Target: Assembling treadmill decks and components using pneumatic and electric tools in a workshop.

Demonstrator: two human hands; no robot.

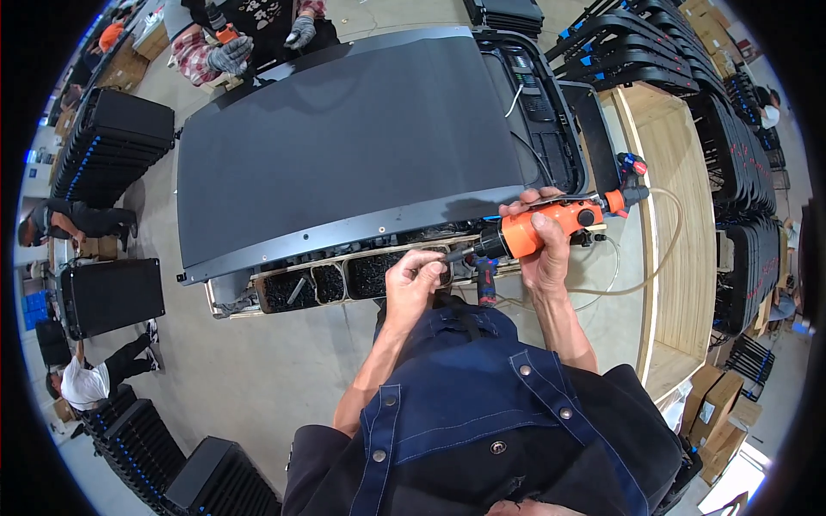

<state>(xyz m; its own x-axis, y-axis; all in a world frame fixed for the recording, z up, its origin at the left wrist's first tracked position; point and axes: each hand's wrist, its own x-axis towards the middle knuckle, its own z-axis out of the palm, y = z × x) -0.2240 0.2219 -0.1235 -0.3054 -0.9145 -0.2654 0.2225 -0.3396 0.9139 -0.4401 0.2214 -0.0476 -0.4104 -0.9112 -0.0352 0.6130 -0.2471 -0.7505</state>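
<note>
My right hand is wrapped round an orange air screwdriver, whose bit end points left. At that tip, the fingers of my left hand are pinched together; whatever small thing they may hold is hidden. Both hands are over the near edge of a treadmill with a wide dark belt and a grey side rail. Below the rail is a screw tray with several compartments of small black hardware. A second, dark power driver with red and blue parts hangs beside the orange one.
A co-worker's gloved hand holds another orange driver across the treadmill; the other glove is near the far rail. An air hose loops right, over a wooden crate. Stacked black frames stand right, dark panels left.
</note>
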